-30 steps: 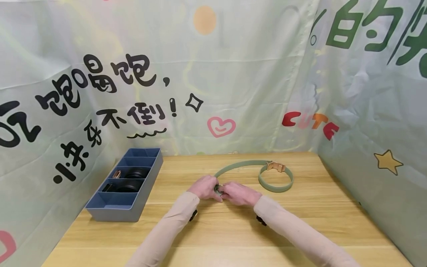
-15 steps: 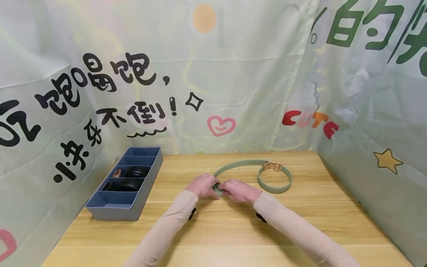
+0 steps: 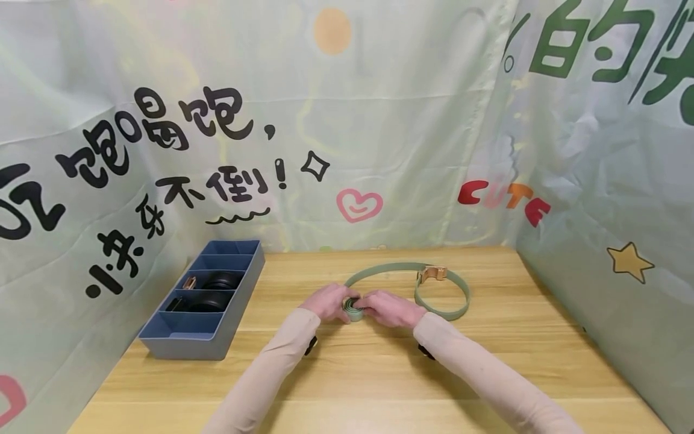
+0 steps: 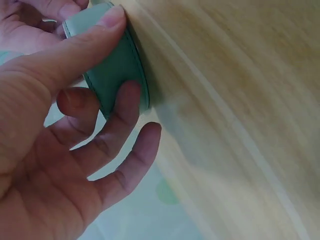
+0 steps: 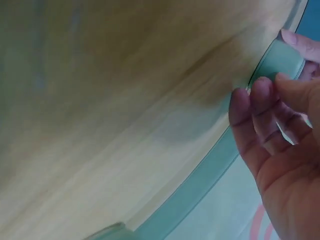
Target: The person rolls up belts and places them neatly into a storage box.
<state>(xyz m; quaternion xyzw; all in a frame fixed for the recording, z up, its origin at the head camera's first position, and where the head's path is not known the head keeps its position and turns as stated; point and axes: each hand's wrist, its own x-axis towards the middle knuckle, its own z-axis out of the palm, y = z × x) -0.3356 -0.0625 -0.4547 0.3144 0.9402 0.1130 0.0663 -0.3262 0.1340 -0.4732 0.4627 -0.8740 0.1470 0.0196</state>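
Note:
A green belt is rolled at one end into a tight coil (image 3: 353, 314), standing on edge on the wooden table between the two hands. My left hand (image 3: 325, 301) grips the coil from the left; its thumb lies along the stitched outer wrap (image 4: 112, 65) in the left wrist view. From the right, my right hand (image 3: 391, 308) pinches the same coil, its fingertips at the rolled layers. The unrolled strap (image 3: 385, 267) arcs away behind the hands to a loop at the right, where a rose-gold buckle (image 3: 434, 273) sits.
On the left stands a blue-grey divided box (image 3: 233, 325). Two of its compartments hold coiled black belts (image 3: 208, 301), one with a rose-gold buckle. Printed fabric walls (image 3: 412, 150) rise at the table's back and sides.
The belt's loop and buckle have slid a little left and nearer. More of the coil shows between the hands, which have shifted only slightly.

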